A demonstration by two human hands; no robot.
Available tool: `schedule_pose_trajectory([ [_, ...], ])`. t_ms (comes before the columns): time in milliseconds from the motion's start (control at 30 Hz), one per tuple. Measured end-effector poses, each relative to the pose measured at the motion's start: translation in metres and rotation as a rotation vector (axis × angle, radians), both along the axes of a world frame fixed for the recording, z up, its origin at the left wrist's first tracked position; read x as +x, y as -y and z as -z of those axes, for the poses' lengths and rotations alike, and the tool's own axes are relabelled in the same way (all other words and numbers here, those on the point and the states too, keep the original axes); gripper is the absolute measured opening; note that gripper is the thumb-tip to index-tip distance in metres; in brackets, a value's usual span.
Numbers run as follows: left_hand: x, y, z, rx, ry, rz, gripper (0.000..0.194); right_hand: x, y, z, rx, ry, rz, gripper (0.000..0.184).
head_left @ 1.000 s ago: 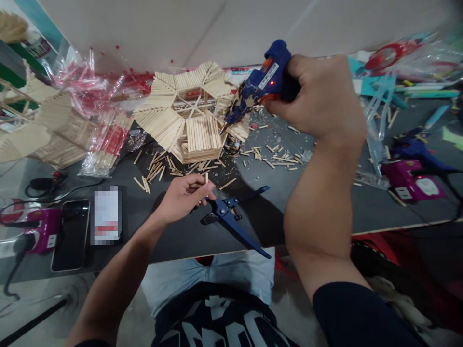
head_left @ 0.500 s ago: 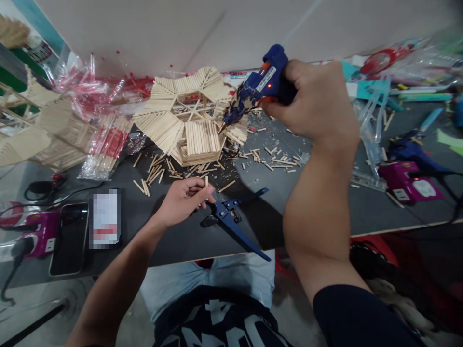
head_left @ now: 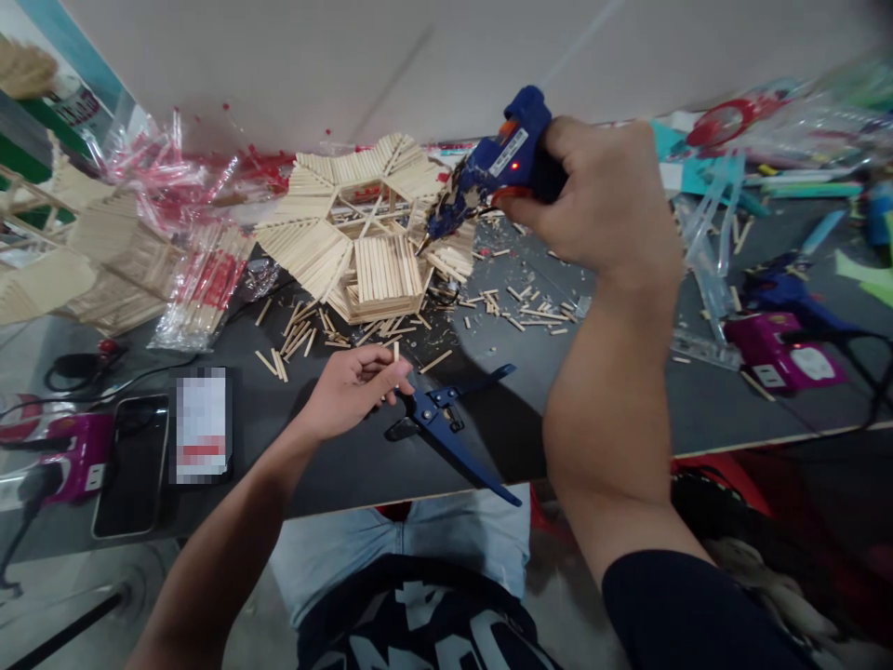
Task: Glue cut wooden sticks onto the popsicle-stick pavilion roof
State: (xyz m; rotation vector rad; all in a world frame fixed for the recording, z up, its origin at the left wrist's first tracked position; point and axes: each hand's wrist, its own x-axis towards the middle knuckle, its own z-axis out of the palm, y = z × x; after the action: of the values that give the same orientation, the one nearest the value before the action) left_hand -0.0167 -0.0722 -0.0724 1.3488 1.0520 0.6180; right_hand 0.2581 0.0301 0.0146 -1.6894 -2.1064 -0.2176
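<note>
My right hand (head_left: 593, 191) is wrapped round a blue hot glue gun (head_left: 499, 158) with a small red light on its side. Its nozzle points down at the right edge of a slatted panel on a wooden-stick model (head_left: 387, 270); whether it touches is hard to tell. Between the thumb and fingers of my left hand (head_left: 359, 386) a short wooden stick (head_left: 396, 352) is pinched upright, in front of the model. Just beside that hand a dark blue hand cutter (head_left: 453, 433) lies on the table with its handles spread.
Cut stick pieces (head_left: 297, 335) litter the dark table (head_left: 516, 381). At left are another stick model (head_left: 104, 233), a bag of sticks (head_left: 206, 284) and two phones (head_left: 132, 465). A second glue gun (head_left: 792, 288) and a magenta power adapter (head_left: 781, 349) are at right.
The view has shifted very slightly. The glue gun's nozzle stays by the panel's right edge, and my left hand still pinches the stick; little else differs.
</note>
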Motion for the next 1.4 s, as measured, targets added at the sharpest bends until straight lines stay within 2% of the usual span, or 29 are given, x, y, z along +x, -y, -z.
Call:
schedule_pose_trajectory([
  [267,0.0006,0.0003,-0.001,-0.011,0.029,0.006,0.03,0.0015,-0.0029,0.0022,0.028,-0.019,-0.02,0.035],
  [433,0.0012,0.0005,-0.0033,-0.014,0.026,-0.005,0.029,0.0013,0.0009,-0.0005,0.014,0.02,-0.006,0.02],
  [1033,0.0042,0.0019,-0.0037,-0.026,0.008,-0.009,0.032,0.0008,-0.0021,0.0037,0.025,-0.077,0.002,0.052],
  [1200,0.0037,0.0009,-0.0003,-0.019,0.024,-0.003,0.029,0.0043,-0.0028,0.0056,0.066,-0.092,-0.023,0.047],
  [1400,0.004,0.0004,0.0005,-0.037,0.069,0.009,0.029,0.0051,0.0024,0.0022,0.142,-0.161,0.057,0.043],
])
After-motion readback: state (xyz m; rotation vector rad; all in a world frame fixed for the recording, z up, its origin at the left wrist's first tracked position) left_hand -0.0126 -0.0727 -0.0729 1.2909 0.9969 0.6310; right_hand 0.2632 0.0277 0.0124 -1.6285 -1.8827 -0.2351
